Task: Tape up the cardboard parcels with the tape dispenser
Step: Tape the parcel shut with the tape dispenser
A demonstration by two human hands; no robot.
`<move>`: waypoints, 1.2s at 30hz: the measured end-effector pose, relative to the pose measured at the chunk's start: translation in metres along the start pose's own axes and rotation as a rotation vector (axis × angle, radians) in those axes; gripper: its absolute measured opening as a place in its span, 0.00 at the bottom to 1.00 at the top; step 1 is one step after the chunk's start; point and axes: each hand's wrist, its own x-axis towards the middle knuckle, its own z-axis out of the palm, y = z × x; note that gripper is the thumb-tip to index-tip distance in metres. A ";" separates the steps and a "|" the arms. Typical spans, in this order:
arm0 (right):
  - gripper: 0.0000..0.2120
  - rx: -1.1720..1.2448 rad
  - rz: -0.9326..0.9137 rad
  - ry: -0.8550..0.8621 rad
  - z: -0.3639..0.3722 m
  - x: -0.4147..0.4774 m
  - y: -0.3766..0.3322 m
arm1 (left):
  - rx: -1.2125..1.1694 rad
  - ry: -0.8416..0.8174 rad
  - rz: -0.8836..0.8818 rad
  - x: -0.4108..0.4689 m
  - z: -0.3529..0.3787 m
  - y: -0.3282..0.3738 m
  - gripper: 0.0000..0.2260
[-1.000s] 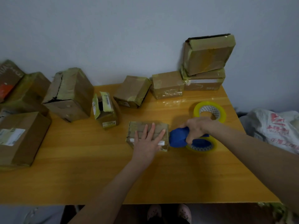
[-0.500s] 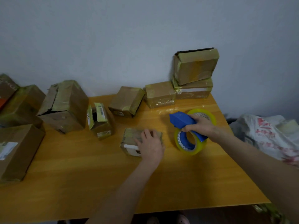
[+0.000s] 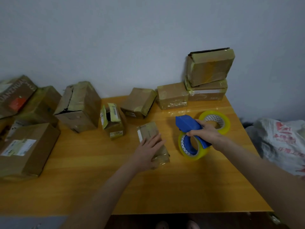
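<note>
A small flat cardboard parcel [image 3: 149, 131] lies in the middle of the wooden table [image 3: 92, 179], its long side now pointing away from me. My left hand [image 3: 148, 151] lies flat on top of it with fingers straight. To its right my right hand [image 3: 206, 133] grips the handle of the blue tape dispenser [image 3: 187, 123], held above the table and apart from the parcel. The dispenser's yellowish tape roll [image 3: 192, 148] hangs below my hand.
A spare tape roll [image 3: 214, 121] lies behind the dispenser. Several taped parcels line the wall, two stacked at back right [image 3: 209, 68]. An opened small box [image 3: 113, 121] and larger boxes [image 3: 79, 106] crowd the left side. A white plastic bag [image 3: 283, 142] sits off the table's right edge.
My left hand has turned the small parcel about a quarter turn on the table. My right hand lifted the dispenser off the parcel's side a second ago and holds it raised.
</note>
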 end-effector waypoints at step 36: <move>0.27 -0.399 -0.313 -0.352 -0.010 -0.058 -0.070 | -1.858 0.023 -0.461 0.007 -0.065 0.018 0.08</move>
